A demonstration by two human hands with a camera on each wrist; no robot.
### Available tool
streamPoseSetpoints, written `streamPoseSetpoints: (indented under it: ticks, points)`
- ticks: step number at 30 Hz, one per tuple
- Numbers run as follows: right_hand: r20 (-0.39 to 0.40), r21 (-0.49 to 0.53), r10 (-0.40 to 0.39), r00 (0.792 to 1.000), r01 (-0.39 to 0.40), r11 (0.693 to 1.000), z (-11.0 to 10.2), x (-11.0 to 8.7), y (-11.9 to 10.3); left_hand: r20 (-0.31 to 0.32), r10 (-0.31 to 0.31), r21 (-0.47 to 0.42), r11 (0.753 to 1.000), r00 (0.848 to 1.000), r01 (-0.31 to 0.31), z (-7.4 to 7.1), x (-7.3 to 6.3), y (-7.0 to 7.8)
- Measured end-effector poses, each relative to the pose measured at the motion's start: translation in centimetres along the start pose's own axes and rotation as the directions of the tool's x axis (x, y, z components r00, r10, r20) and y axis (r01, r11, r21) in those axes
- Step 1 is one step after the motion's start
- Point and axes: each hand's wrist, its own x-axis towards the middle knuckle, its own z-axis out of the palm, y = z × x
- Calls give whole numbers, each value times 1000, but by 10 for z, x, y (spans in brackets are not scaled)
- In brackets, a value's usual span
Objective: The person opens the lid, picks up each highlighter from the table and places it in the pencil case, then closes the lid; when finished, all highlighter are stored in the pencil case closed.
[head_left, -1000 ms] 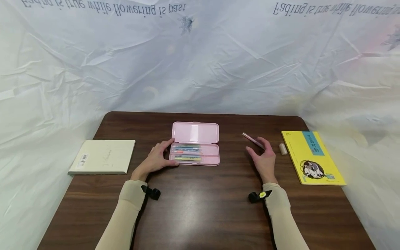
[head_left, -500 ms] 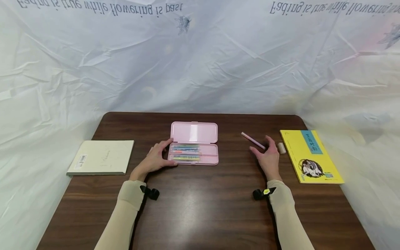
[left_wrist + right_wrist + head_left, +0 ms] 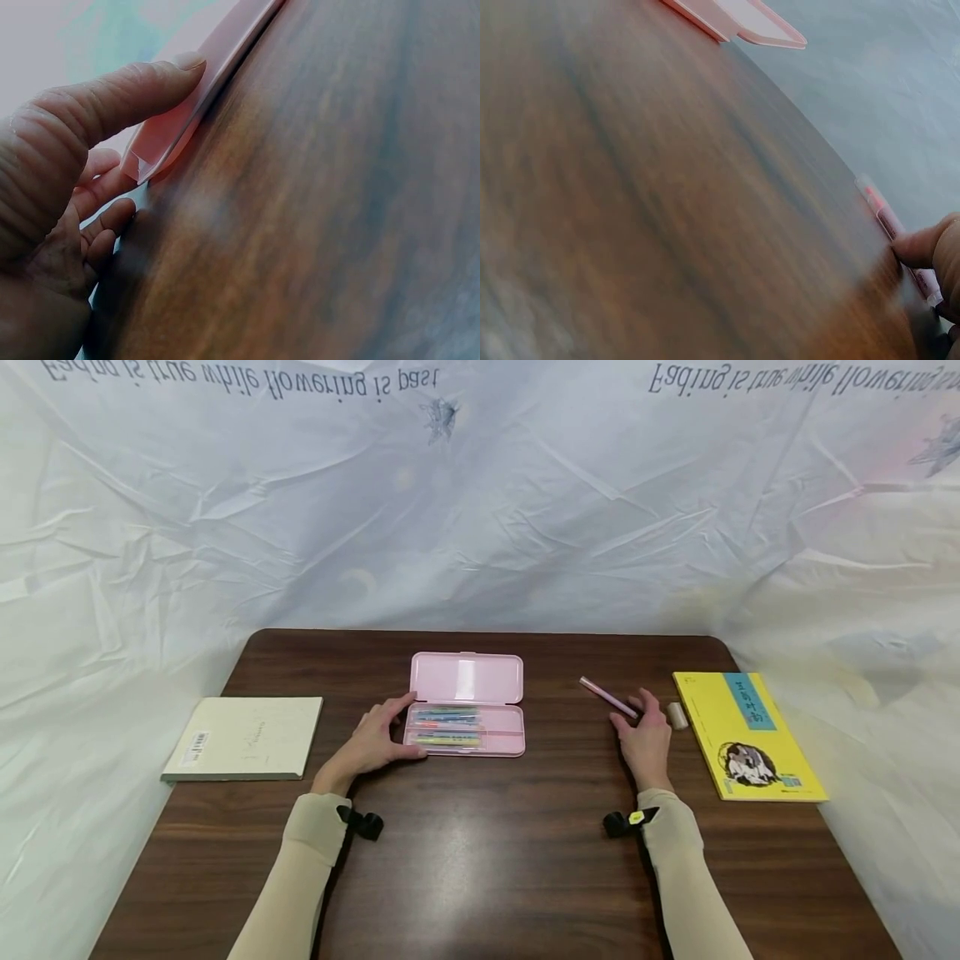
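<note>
A pink pencil case (image 3: 502, 743) lies with its lid raised back, several pens and markers (image 3: 448, 727) in its left part. My left hand (image 3: 369, 742) holds the case at its left end. In the left wrist view the thumb (image 3: 150, 90) presses on the case's front wall (image 3: 214, 64), while the other fingers reach round the end. To the right, a pink pen (image 3: 600, 693) lies slantwise on the table. My right hand (image 3: 647, 745) pinches its near end between thumb and fingers. In the right wrist view the thumb touches the pen's barrel (image 3: 889, 223), clear cap pointing away.
A white eraser (image 3: 677, 717) lies just right of my right hand, beside a yellow book (image 3: 720, 718). On the left rests a pale cream book (image 3: 240, 739). The brown wooden table (image 3: 480, 843) ends at a white curtain (image 3: 480, 527) behind.
My right hand has shifted slightly right along the pen, and its thumb and fingers have closed in on the near end. My left hand stays on the case.
</note>
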Motion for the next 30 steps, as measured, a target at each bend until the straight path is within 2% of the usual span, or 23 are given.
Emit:
streamPoseSetpoints:
  ticks: [6,15,30]
  points:
    - [-50,-2,-44,998,44,999,0,-1,-2,0,7,4,1000,1000,-7,0,0,-1]
    - [-81,30,-3,997,6,1000,2,0,-3,3,1,-2,1000,1000,-1,-1,0,0]
    - [-97,37,11,995,-7,999,3,0,1,1,1,-7,1000,1000,-1,0,0,1]
